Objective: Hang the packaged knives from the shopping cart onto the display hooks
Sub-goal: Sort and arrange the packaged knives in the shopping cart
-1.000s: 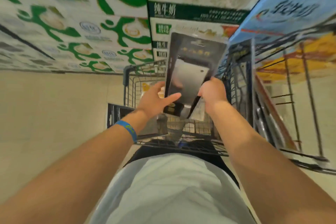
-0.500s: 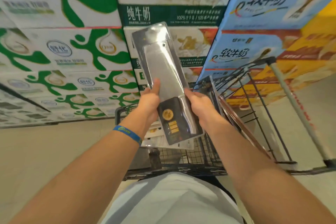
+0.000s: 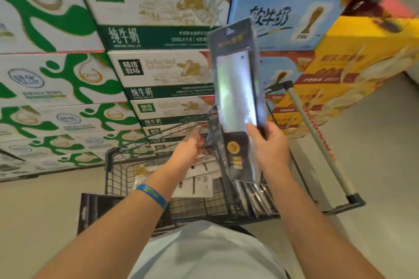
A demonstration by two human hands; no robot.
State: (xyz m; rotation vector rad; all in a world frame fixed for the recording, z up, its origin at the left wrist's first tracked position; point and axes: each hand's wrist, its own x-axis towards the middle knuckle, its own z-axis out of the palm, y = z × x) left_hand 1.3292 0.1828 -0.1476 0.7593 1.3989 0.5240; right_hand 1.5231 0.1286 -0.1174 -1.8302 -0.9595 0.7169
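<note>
Head view: the right hand (image 3: pixel 269 149) grasps 1 knife pack (image 3: pixel 235 88) by its lower right edge, thumb across the front, holding it nearly upright above the cart's (image 3: pixel 108 158) right side. The pack is long, flat and rectangular, a dark card under glossy clear plastic, with a broad silver blade, a black handle bearing a round gold badge, and a hang slot near its top edge. The left hand (image 3: pixel 190 147) reaches over the cart's middle and is blurred; whether it grips anything cannot be told. A blue wristband (image 3: pixel 152 196) circles that wrist. The cart is dark wire mesh with a grey bar handle (image 3: pixel 317 142) at its right. More packs (image 3: pixel 254 195) stand on edge along the right wall, and flat pale ones (image 3: pixel 197 183) lie on the mesh floor. Stacked printed cartons (image 3: pixel 56 81) wall the far side; smooth pale floor (image 3: pixel 374 142) lies open to the right.
</note>
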